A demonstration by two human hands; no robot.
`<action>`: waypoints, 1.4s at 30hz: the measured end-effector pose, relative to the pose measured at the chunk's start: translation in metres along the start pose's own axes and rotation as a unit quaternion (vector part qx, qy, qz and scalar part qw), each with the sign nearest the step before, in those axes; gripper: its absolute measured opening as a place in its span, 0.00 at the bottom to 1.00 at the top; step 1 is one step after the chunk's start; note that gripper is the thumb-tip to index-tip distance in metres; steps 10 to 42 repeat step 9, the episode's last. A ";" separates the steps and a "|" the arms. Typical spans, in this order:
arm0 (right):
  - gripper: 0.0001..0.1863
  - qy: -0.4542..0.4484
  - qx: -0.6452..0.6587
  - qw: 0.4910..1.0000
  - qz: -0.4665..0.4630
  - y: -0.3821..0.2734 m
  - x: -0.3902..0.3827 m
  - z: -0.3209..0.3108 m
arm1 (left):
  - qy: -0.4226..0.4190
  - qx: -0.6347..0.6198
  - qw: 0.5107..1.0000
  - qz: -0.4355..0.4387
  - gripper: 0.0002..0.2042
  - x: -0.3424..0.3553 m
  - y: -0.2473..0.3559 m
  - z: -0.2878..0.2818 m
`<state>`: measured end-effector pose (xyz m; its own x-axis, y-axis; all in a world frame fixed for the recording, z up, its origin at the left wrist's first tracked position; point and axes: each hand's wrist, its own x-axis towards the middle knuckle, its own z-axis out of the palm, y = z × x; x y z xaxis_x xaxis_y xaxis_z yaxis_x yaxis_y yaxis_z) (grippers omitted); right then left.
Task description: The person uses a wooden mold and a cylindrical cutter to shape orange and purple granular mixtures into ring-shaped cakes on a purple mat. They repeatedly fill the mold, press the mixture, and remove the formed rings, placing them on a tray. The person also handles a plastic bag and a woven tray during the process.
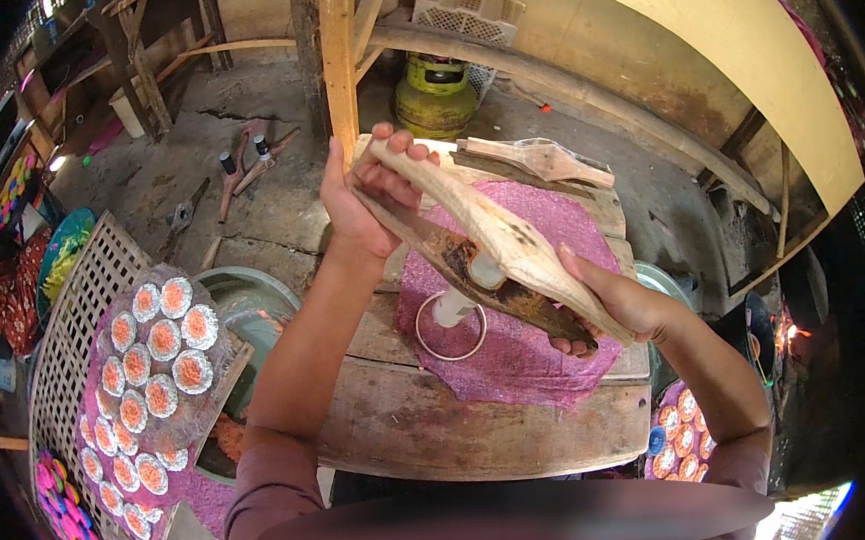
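A two-part wooden hand press spans both my hands above the table. Its upper bar (510, 234) is pale wood, and its lower bar (420, 239) is darker, with a pale part in its middle. My left hand (363, 210) is closed round the far left end. At the near right end my right hand (627, 301) is closed round both bars, its fingertips showing underneath. Below the press is a white tube-like piece (449, 311), partly hidden, inside a thin pale ring (419, 336). The ring lies on a pink-purple cloth (550, 377) spread over the wooden table (403, 423).
A similar wooden tool (535, 157) lies at the table's back edge. Beyond stands a green gas cylinder (436, 99) near a wooden post (340, 66). At left, several white-and-orange rounds (165, 339) lie beside a green basin (263, 282). Flames (793, 332) show at far right.
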<state>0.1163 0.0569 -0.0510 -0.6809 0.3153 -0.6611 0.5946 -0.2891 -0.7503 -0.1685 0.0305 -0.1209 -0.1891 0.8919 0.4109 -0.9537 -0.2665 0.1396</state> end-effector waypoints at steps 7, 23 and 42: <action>0.45 0.003 -0.038 0.998 0.040 0.009 0.024 0.011 | 0.047 0.019 0.998 0.031 0.19 -0.027 0.010 -0.031; 0.44 -0.017 -0.039 0.998 0.037 0.010 0.029 0.009 | 0.035 0.002 0.999 0.014 0.21 -0.025 0.017 -0.034; 0.44 -0.017 -0.039 0.998 0.037 0.010 0.029 0.009 | 0.035 0.002 0.999 0.014 0.21 -0.025 0.017 -0.034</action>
